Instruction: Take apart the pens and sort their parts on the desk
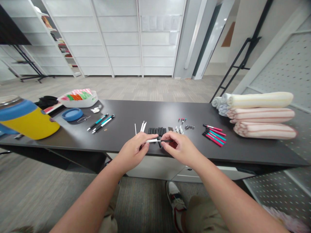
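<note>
My left hand (135, 149) and my right hand (179, 147) meet above the front edge of the dark table (145, 113). Both pinch one thin pen refill (155, 140), white at the left end and black at the right. Just behind it lie a row of black pen barrels (157, 131) and a few white refills (142, 127). Small pen tips and springs (182, 127) sit to the right of the barrels. Further right lies a bunch of red and teal pens (215, 135). Three assembled pens (102, 123) lie to the left.
Rolled striped towels (261, 115) are stacked at the table's right end. At the left are a yellow and blue container (28, 121), a blue ring-shaped lid (72, 114) and a white tray of coloured items (79, 97). My legs and a shoe (176, 199) show below.
</note>
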The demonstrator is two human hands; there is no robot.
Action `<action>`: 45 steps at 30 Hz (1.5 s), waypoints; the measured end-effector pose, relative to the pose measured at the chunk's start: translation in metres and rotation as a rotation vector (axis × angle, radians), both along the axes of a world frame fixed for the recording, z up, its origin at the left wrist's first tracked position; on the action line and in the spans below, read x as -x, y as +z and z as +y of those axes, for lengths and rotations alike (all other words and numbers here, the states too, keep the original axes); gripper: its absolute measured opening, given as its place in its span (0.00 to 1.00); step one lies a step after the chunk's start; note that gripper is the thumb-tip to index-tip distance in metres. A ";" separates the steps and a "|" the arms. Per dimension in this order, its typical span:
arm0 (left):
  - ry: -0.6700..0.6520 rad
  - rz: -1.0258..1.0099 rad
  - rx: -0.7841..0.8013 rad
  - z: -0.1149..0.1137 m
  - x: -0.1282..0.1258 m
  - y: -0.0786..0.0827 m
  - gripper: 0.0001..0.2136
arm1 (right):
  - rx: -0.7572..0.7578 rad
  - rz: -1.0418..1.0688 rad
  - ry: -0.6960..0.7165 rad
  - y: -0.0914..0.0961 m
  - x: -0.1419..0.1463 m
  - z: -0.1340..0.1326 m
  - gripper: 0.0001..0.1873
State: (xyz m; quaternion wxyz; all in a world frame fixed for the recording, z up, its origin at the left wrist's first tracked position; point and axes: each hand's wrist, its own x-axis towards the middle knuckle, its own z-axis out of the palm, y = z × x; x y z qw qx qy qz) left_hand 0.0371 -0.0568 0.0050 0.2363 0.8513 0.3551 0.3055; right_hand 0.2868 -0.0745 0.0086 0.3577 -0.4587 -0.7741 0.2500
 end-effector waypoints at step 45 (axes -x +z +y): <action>0.004 -0.105 -0.040 0.002 0.002 0.001 0.15 | 0.107 0.177 -0.125 -0.003 -0.009 0.000 0.12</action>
